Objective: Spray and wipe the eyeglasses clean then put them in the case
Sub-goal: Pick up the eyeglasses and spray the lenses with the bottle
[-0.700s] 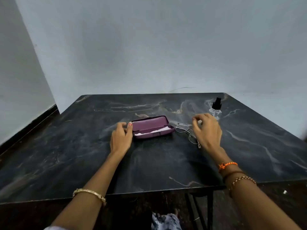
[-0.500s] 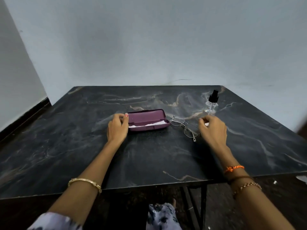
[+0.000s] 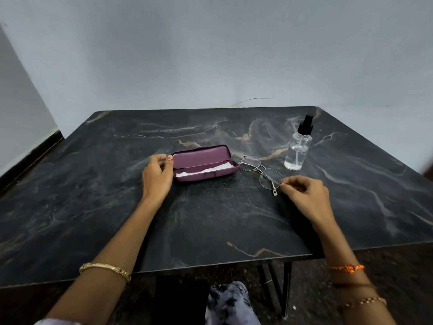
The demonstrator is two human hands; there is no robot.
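Right hand (image 3: 304, 195) pinches eyeglasses (image 3: 261, 171); left hand (image 3: 157, 177) grips case (image 3: 203, 163), fingertips hidden.

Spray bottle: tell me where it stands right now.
In the head view the spray bottle stands upright at the table's far right, just beyond the eyeglasses and the right hand, untouched.

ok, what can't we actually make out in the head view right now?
- Left hand: its own back hides whether the fingertips touch the case.
- White cloth: mostly hidden by the case's front wall.
- Eyeglasses: lens smudges too faint; folded temples hard to trace.
- Spray bottle: liquid level unclear, clear on clear.
- Right hand: fingers cover the frame's end.
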